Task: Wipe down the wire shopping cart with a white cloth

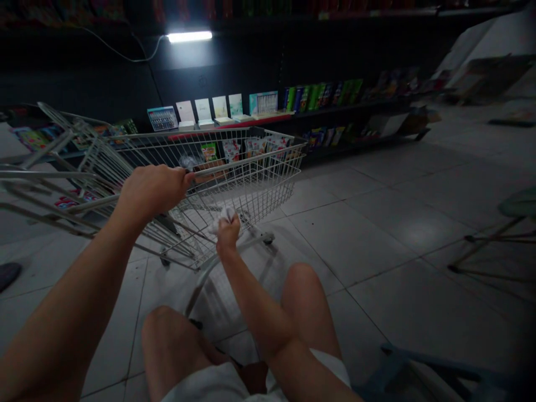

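Note:
A wire shopping cart (268, 184) stands in front of me, turned sideways, its basket end toward the right. My left hand (153, 188) is closed over the cart's top rail on the near side. Lower down, my right hand (228, 231) grips a crumpled white cloth (227, 213) beside the lower wires of the basket. Whether the cloth touches the wires is hard to make out. The cart's curved lower frame (205, 279) and a caster (268, 238) show below my right hand.
Behind the cart runs a dark shelf with upright boxes (204, 110), green and blue cans (312, 97) and snack bags (209, 152). A tube light (190, 37) glows above. A folding stool (502, 240) stands at right, a blue frame (439, 368) lower right, a shoe (9, 274) far left.

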The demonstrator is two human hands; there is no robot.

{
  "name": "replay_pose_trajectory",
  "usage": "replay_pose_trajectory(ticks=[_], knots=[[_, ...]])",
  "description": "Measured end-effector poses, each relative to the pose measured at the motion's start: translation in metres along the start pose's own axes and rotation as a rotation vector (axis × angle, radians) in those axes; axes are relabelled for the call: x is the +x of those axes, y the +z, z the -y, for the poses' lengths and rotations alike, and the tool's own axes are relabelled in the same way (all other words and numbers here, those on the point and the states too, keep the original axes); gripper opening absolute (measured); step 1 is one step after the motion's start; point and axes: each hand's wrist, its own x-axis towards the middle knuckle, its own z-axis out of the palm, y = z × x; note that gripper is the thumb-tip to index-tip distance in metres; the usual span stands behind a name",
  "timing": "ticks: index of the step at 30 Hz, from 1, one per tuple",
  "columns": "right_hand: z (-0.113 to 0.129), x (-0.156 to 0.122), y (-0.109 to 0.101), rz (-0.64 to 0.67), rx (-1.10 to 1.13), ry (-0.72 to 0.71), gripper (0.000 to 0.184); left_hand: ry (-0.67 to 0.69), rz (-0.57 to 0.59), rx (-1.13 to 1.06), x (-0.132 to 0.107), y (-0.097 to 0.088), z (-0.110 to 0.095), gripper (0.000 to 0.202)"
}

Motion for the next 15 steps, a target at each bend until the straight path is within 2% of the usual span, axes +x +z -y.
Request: replay_pose_trajectory(ticks=[2,4,6,7,9,11,15], knots=[[0.042,0.004,0.017,0.005,-0.087,-0.197,0.033,-0.005,-0.003,0.005,-0.001,0.002,0.003,0.068],[0.084,0.007,0.029,0.088,-0.193,-0.451,0.034,0.002,-0.009,0.003,-0.003,0.003,0.005,0.065],[0.113,0.008,0.035,0.174,-0.292,-0.635,0.034,0.008,-0.014,-0.009,-0.005,0.003,0.007,0.063],[0.118,0.007,0.035,0.214,-0.355,-0.692,0.036,0.011,-0.008,-0.014,-0.006,0.003,0.008,0.063],[0.106,0.003,0.026,0.322,-0.507,-0.76,0.041,0.008,0.015,-0.016,-0.007,0.003,0.01,0.064],[0.07,-0.006,0.005,0.422,-0.666,-0.749,0.044,0.011,0.044,-0.012,-0.008,0.002,0.011,0.066],[-0.013,-0.025,-0.056,0.526,-0.905,-0.483,0.04,0.016,0.055,-0.019,-0.011,0.002,0.015,0.067]])
